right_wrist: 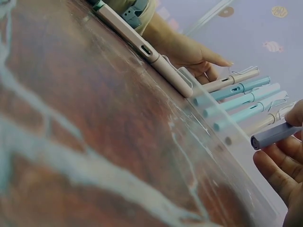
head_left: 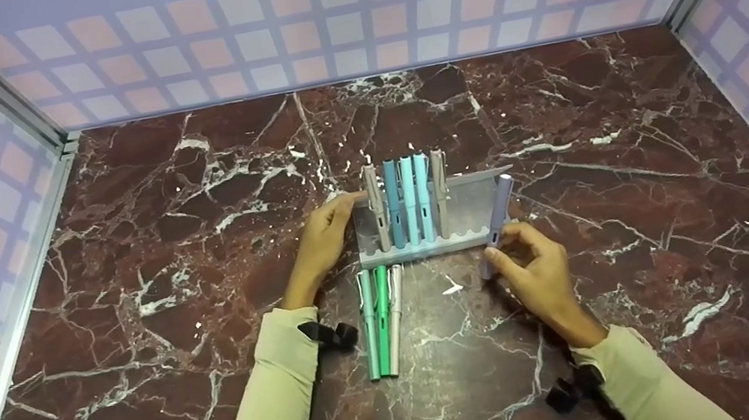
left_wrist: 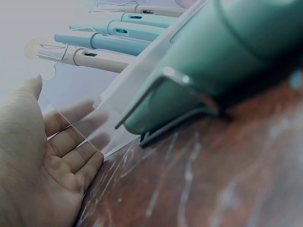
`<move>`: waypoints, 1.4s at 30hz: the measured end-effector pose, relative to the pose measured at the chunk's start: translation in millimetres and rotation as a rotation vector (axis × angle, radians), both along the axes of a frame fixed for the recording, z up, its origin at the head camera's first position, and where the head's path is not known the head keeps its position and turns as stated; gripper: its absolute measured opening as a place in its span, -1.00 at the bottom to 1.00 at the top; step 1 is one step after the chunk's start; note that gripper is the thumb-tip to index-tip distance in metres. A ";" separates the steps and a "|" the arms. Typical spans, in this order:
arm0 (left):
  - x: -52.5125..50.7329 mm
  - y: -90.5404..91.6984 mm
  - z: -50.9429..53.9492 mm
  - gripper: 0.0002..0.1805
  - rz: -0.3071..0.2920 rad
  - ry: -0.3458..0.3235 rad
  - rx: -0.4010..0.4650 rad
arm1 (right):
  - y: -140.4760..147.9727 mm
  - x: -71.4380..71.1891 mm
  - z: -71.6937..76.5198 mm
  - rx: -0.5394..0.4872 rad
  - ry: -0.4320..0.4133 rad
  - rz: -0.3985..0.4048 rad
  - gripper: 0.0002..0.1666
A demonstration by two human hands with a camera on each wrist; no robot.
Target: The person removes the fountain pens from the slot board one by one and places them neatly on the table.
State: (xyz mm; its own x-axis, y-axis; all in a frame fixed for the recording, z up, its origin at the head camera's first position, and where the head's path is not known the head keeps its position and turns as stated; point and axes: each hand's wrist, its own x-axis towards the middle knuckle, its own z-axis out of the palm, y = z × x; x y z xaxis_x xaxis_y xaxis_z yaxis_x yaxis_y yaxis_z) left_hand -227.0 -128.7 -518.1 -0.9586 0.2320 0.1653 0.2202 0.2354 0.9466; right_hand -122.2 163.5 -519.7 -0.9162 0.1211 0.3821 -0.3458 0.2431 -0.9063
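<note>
A clear stand [head_left: 469, 205] with a notched ledge holds several upright pens: a beige one [head_left: 379, 217] at the left, blue ones beside it, and another beige one [head_left: 443, 198]. My left hand [head_left: 323, 241] touches the stand's left edge, its fingers seen behind the clear panel in the left wrist view. Between thumb and fingers my right hand [head_left: 537, 270] pinches a purple pen [head_left: 498, 212] at the stand's right end, tilted, its lower end in front of the ledge. In the right wrist view the purple pen [right_wrist: 274, 135] is in my right fingers [right_wrist: 279, 165].
Three pens lie side by side in front of the stand's left part: a pale green one [head_left: 371, 332], a bright green one [head_left: 383, 322] and a pinkish one [head_left: 397, 324]. Beneath is a dark red marbled tabletop [head_left: 227, 417], with checked panels [head_left: 343, 25] around it.
</note>
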 end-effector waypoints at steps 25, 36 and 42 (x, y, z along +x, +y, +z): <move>-0.1 0.4 1.1 -0.59 0.000 -0.020 0.012 | -9.5 10.1 31.1 0.016 -0.096 0.066 -0.88; -0.8 -0.2 -0.7 -0.58 -0.001 0.022 -0.039 | -7.0 6.1 17.7 0.012 -0.156 0.067 -0.94; -1.5 -0.1 -1.9 -0.58 -0.016 0.025 -0.019 | -6.4 4.3 2.5 0.012 -0.197 0.084 -0.93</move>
State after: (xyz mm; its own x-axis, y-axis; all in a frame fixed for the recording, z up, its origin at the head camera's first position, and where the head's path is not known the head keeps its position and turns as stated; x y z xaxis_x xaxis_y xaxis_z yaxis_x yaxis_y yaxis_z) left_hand -228.5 -128.8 -520.0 -0.9502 0.2510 0.1848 0.2480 0.2498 0.9360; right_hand -117.9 157.1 -517.3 -0.9799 0.0378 0.1957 -0.1819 0.2324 -0.9555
